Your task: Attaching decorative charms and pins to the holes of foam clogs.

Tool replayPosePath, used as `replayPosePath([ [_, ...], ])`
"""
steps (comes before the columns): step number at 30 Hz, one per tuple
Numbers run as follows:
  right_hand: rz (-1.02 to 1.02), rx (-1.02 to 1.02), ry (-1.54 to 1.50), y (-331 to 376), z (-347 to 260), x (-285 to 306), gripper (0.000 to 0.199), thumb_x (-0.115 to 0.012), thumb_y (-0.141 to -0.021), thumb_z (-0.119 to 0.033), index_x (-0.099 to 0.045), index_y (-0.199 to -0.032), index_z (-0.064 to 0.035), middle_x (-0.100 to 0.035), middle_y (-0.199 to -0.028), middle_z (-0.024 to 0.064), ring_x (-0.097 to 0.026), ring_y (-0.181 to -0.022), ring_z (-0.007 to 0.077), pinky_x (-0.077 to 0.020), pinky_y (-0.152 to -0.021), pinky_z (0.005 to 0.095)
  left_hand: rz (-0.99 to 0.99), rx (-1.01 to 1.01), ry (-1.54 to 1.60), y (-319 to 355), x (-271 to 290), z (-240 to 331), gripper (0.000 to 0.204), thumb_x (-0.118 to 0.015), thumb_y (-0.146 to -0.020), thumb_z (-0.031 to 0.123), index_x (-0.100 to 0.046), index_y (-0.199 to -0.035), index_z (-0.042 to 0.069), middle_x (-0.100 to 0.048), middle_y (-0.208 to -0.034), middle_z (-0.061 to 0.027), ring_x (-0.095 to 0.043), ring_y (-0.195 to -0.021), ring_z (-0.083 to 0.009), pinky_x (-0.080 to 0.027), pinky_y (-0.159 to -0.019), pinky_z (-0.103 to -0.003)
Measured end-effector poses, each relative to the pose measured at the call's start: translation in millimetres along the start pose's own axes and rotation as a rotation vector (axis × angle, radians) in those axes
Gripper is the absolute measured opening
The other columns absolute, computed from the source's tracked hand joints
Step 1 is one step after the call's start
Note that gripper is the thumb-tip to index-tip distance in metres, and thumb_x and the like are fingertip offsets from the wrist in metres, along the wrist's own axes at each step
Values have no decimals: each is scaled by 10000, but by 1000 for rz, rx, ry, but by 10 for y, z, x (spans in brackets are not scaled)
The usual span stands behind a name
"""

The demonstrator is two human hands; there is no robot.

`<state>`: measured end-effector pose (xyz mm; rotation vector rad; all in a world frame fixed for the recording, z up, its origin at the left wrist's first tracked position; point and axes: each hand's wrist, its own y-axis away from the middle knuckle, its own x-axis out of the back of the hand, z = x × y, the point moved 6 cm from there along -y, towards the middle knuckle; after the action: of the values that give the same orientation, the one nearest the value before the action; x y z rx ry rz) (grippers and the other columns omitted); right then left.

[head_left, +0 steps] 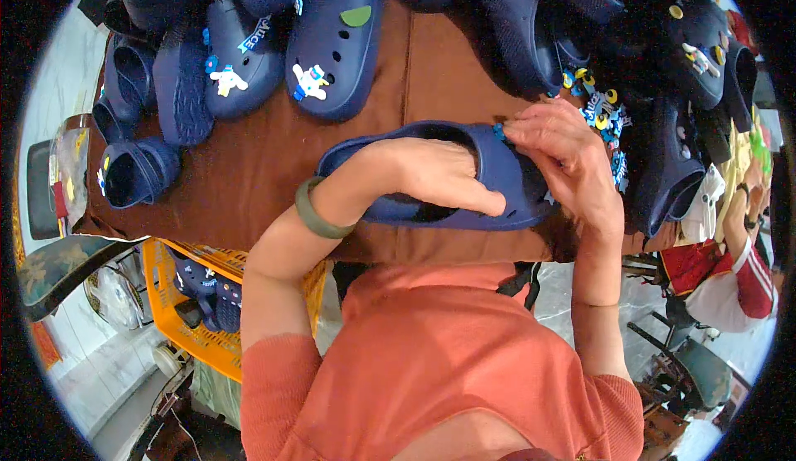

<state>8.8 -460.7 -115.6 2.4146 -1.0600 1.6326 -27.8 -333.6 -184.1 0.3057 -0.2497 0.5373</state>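
a brown cloth (228,191) covers the big table. take the clog in the hands as the middle of a clock. at eight o'clock, below the table edge, sits an orange basket (178,346) with navy shoes (195,279) in it. at eleven o'clock a navy clog (347,50) lies with its toe toward the person. the clog being worked on (507,167) lies sideways on the cloth, near the table edge, toe toward three o'clock. the left hand (439,175) has hold of it, fingers inside the opening, thumb on top. the right hand (572,150) is bent, fingertips nearly together at the toe; i cannot tell if they pinch or press. at two o'clock is a pile of little charms (612,125). one small blue charm (500,133) is at the right fingertips.
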Motion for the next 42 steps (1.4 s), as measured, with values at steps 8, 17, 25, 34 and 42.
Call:
replayPosePath([
  [8, -60, 140, 255, 36, -225, -14, 429, -614, -719, -62, -664, -1145, -51, -694, -1006, 79, -631, -1022, 247, -369, -1079, 516, -101, 73, 27, 1, -15, 20, 487, -559, -914, 397, -590, -1226, 23, -632, -1197, -171, -577, -1120, -299, -421, -1003, -386],
  [17, 7, 136, 340, 48, -391, -205, 482, -574, -753, -115, -557, -1204, 56, -640, -966, 141, -601, -997, 302, -408, -1043, 489, -142, 226, 3, 8, 16, -23, 443, -599, -871, 408, -645, -1091, 26, -659, -1039, -139, -600, -985, -235, -452, -894, -357],
  [25, 204, -239, -112, 321, 247, 151, 233, -620, -915, -66, -666, -1141, -35, -702, -1095, 100, -651, -1047, 234, -445, -995, 375, -22, -2, 171, -7, -5, -56, 410, -575, -889, 378, -644, -1126, 51, -661, -1052, -107, -579, -982, -221, -445, -891, -350],
  [34, 437, -852, -400, 1029, 1412, 440, 129, -682, -895, -95, -685, -947, 23, -681, -865, 6, -597, -819, 77, -476, -757, 242, -39, 101, 291, 46, 66, 83, 545, -709, -864, 251, -543, -1316, -6, -601, -1278, -82, -546, -1157, -187, -405, -1039, -336],
  [42, 37, -778, 97, 1025, 1227, 290, 329, -791, -722, -145, -696, -1021, -49, -698, -930, 144, -671, -880, 311, -510, -785, 378, 12, 225, 407, 61, 73, 14, 556, -596, -969, 341, -493, -1376, -24, -562, -1347, -87, -502, -1232, -202, -364, -1088, -350],
])
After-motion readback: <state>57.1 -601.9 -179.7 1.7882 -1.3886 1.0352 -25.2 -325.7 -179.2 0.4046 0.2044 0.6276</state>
